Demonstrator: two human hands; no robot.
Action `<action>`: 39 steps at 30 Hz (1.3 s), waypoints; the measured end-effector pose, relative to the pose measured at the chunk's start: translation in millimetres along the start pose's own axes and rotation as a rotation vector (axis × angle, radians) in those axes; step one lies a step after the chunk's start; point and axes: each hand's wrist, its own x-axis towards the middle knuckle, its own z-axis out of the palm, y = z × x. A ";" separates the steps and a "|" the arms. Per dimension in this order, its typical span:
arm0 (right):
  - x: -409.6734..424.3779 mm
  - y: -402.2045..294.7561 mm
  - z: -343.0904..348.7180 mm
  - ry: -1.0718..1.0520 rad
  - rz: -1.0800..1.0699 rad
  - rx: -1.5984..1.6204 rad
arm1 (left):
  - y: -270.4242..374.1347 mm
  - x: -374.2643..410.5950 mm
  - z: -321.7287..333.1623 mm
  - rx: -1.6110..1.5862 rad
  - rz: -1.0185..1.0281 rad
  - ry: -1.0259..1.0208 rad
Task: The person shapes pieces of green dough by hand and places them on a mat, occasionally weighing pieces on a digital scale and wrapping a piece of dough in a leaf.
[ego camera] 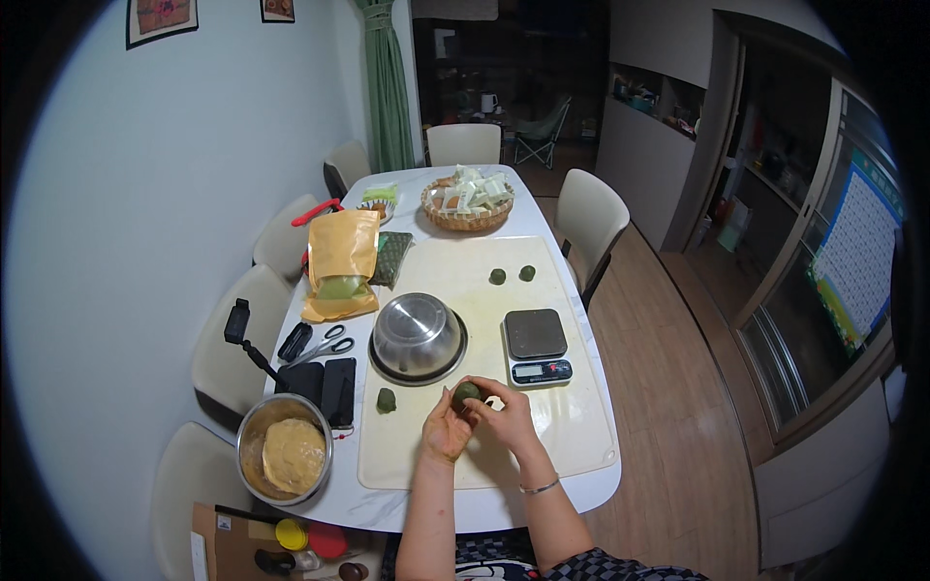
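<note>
Between the fingers of both hands is a dark green dough ball (466,394). My left hand (448,428) cups it from the left and below, while my right hand (503,417) grips it from the right. A dark green dough lump (386,400) lies to the left on the cream-coloured mat (429,465). Beyond my hands, an upturned stainless steel bowl (415,335) rests over a dark round rim. A digital kitchen scale (538,347) stands at the right with nothing on its plate. Two green balls (498,277) (527,273) sit farther back on the mat.
A metal bowl of yellowish dough (293,456) stands at the table's near left. Close by are a smartphone (338,392), scissors (323,347) and a black stand (256,356). Farther back are a yellow pouch (341,254) and a wicker basket of wrapped items (468,216). Chairs surround the table.
</note>
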 end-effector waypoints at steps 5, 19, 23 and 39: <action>4.3 29.0 11.1 0.122 -0.277 -0.202 | -9.8 -1.0 5.4 0.216 0.083 0.177; 3.2 36.7 14.6 0.026 -0.024 0.193 | -1.7 -5.7 6.5 0.323 0.194 0.398; 0.7 35.8 14.1 0.026 -0.236 -0.162 | -1.3 -6.7 -5.7 0.601 0.151 0.506; -3.5 23.4 16.7 0.001 -0.194 -0.108 | -2.6 -10.8 18.4 0.490 0.114 0.412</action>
